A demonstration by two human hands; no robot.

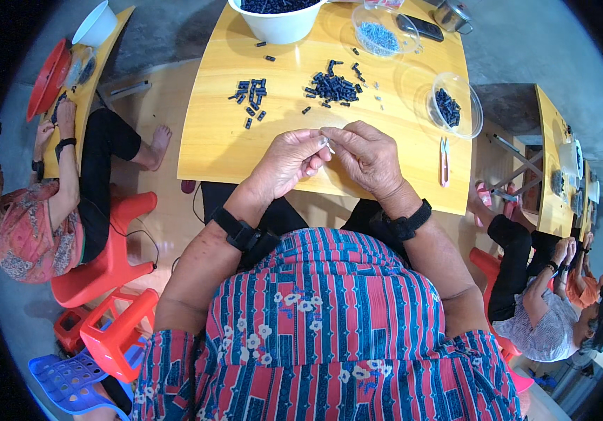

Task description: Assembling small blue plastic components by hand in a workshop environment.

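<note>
My left hand [293, 160] and my right hand [366, 156] meet over the near edge of the yellow table [413, 147]. Thumb and fingers of the left are pinched round a small pale piece [329, 146], too small to name. The right hand's fingertips close in on the same spot; what they grip is hidden. Beyond my hands lies a heap of small black parts [335, 88], with a smaller group of black parts [251, 91] to its left. A round clear tub [456, 105] at the right holds more black parts.
Small scissors-like snips [444, 163] lie at the right edge. At the back stand a white basin [280, 27] of black parts, a clear bowl [385, 31] of small bluish pieces, a dark phone [420, 28] and a metal mug [453, 15]. People sit at tables on both sides; red stools [115, 330] stand left.
</note>
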